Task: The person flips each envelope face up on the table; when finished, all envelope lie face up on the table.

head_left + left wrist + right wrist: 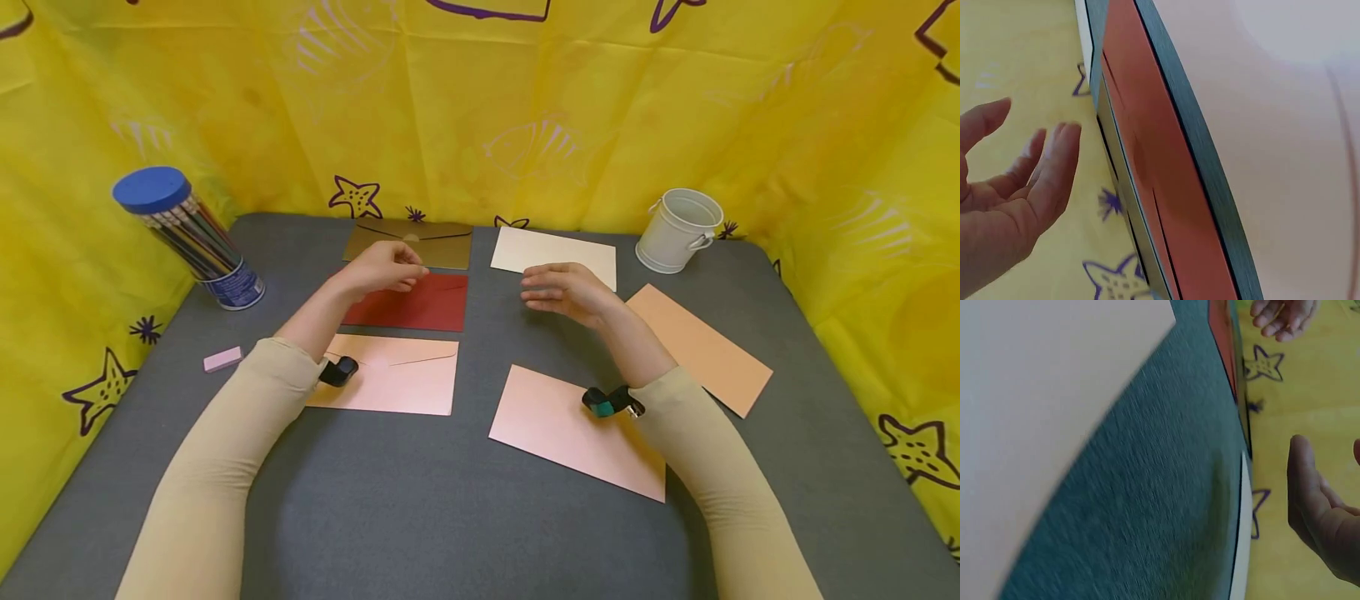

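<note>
Both hands hover empty above the grey table (465, 533), fingers loosely extended: the left hand (384, 267) over the top edge of the red envelope (427, 307), covering its upper left corner, the right hand (566, 290) just beside the cream sheet (547, 250). Whether either hand touches paper cannot be told. Six flat pieces lie spread out: a gold envelope (431, 242) partly hidden behind the left hand, the red one, a pink envelope (397, 375) under the left forearm, the cream sheet, an orange sheet (705, 346) and a pink sheet (562, 425), its corner covered by the right sleeve. One pencil tub (191, 237), one pink eraser (222, 359) and one white bucket (678, 229) stand at the margins. The wrist views are blurred and cropped.
</note>
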### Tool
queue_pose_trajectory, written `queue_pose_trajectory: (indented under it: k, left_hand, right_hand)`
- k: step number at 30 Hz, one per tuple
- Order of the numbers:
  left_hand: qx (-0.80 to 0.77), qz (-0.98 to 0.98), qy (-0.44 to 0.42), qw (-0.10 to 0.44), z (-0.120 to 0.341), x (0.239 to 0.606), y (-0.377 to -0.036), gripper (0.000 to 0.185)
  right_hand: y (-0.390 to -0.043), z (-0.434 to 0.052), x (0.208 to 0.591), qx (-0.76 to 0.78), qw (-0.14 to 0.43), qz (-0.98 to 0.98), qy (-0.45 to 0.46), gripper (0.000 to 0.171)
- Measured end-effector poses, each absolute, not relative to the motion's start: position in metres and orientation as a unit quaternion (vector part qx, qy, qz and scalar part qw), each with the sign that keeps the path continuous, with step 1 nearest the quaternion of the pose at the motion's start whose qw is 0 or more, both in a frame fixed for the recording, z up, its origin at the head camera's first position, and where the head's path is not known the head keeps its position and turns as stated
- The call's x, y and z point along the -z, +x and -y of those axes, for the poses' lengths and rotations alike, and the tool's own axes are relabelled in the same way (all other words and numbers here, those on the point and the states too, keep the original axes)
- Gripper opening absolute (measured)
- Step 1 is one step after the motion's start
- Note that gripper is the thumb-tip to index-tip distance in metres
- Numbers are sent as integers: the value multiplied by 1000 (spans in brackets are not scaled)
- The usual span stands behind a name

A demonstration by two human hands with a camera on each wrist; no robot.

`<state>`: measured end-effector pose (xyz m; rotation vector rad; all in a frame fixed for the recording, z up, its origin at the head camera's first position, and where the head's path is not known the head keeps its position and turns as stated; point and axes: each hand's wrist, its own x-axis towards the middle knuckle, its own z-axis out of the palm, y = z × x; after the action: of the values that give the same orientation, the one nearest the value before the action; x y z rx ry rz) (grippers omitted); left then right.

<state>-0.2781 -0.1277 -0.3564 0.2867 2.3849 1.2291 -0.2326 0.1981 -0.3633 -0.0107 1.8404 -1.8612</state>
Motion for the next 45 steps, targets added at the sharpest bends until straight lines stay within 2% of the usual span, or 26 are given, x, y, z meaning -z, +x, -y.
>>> queue_pose_trajectory:
  k: [14, 31, 36, 42, 45]
  left_hand:
    - [-566, -797, 49, 205, 63, 364, -299, 53]
    - [-591, -777, 4, 215, 7, 377, -319, 57]
    - [-579, -791, 2, 199, 0, 385, -322, 60]
    - [-594, -784, -8, 180, 0, 388, -325, 57]
    - [-610, -772, -14, 179, 0, 390, -326, 55]
  right_hand:
    - [-257, -256, 360, 682, 162, -706, 106, 54]
    - [-272, -291, 370, 604, 74, -773, 176, 53]
    - [-276, -297, 377, 587, 64, -784, 189, 51]
    - [-279, -300, 384, 580, 80, -786, 196, 42]
    - [-280, -301, 385, 581, 86, -785, 195, 48]
